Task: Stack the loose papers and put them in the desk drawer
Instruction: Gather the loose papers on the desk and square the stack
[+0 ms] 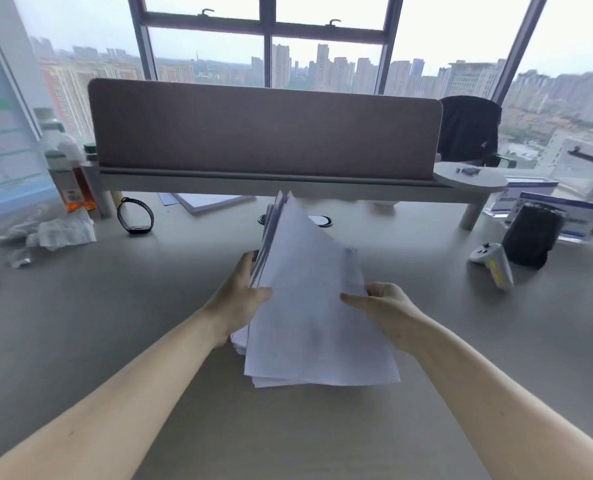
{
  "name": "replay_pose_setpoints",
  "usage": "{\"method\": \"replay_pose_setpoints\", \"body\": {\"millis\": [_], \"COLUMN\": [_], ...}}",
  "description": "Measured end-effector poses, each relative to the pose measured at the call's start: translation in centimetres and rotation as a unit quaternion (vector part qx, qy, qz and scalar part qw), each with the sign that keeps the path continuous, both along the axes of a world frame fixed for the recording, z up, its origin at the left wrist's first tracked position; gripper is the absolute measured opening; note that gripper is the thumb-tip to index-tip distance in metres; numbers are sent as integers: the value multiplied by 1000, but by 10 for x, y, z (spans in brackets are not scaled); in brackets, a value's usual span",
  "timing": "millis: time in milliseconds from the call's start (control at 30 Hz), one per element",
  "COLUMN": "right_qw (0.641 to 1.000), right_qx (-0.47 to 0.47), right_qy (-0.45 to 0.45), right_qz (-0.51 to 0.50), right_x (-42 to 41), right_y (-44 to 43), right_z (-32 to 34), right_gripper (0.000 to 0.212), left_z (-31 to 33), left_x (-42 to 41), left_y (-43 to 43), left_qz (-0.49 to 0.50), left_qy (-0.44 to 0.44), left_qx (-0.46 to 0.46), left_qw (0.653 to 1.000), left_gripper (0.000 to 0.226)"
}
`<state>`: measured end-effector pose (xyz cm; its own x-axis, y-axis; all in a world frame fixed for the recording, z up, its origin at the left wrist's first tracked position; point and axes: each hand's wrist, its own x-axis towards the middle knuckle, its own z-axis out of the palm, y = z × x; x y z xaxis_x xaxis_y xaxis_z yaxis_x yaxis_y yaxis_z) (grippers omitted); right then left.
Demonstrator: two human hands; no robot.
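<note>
A stack of white papers (309, 306) is held tilted above the middle of the grey desk (115, 323), its sheets uneven at the edges. My left hand (239, 299) grips the stack's left edge, thumb on top. On the stack's right edge my right hand (385, 306) holds it, thumb lying across the top sheet. More white sheets (212, 201) lie flat under the shelf at the back. No drawer is visible.
A raised shelf with a brown partition (264, 129) spans the back. At the left stand bottles (63, 161), crumpled tissues (59, 232) and a black wristband (136, 216). At the right are a white controller (492, 263), a black cylinder (530, 239) and leaflet stands (558, 209).
</note>
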<state>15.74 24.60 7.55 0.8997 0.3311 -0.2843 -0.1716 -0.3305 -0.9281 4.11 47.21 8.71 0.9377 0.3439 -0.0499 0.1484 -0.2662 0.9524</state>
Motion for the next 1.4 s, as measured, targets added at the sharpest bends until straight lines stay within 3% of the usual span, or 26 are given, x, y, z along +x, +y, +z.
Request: {"method": "replay_pose_setpoints", "body": {"millis": [67, 133, 233, 367, 433, 667, 767, 867, 1033, 1100, 1167, 1233, 1300, 1367, 1400], "right_qw": [998, 988, 951, 909, 912, 921, 921, 927, 940, 943, 944, 943, 942, 941, 941], "right_qx": [62, 149, 256, 244, 198, 207, 225, 259, 261, 251, 245, 245, 242, 234, 229], "right_qy": [-16, -39, -171, -338, -359, -329, -317, -272, -219, -219, -221, -225, -232, -245, -249], "right_qz": [-28, -28, -11, 28, 20, -4, -7, -3, 14, 6, 3, 5, 9, 15, 17], "right_x": [-5, -12, -29, -60, -71, -80, -83, -81, -75, -76, -75, -73, -72, -73, -73], "right_y": [0, 7, 24, 32, 25, 14, 17, 15, 7, 9, 9, 9, 10, 12, 13], "right_z": [8, 28, 75, 101, 91, 77, 87, 88, 80, 78, 77, 77, 75, 75, 75], "right_gripper": [49, 36, 20, 36, 38, 34, 31, 32, 26, 26, 29, 31, 32, 34, 35], "left_z": [14, 33, 66, 76, 63, 48, 58, 63, 56, 58, 70, 93, 128, 163, 176], "left_x": [-12, -23, -37, -50, -55, -61, -56, -54, -54, -57, -58, -58, -59, -52, -47], "left_y": [2, 4, 0, -7, -9, -4, -9, -13, -3, -5, -2, 6, 4, -12, -22], "left_qz": [15, 35, 57, 114, 135, 149, 138, 101, 67, 36, 65, 160, 197, 111, 49], "left_qy": [-94, -181, -291, -356, -339, -276, -287, -269, -232, -210, -210, -257, -338, -354, -309], "left_qx": [3, 9, 69, 171, 161, 100, -14, -136, -215, -203, -125, 86, 308, 485, 554], "left_qw": [995, 983, 953, 912, 917, 944, 948, 948, 946, 956, 968, 949, 867, 792, 772], "left_gripper": [50, 50, 40, 26, 27, 36, 41, 27, 33, 33, 25, 39, 73, 80, 77]}}
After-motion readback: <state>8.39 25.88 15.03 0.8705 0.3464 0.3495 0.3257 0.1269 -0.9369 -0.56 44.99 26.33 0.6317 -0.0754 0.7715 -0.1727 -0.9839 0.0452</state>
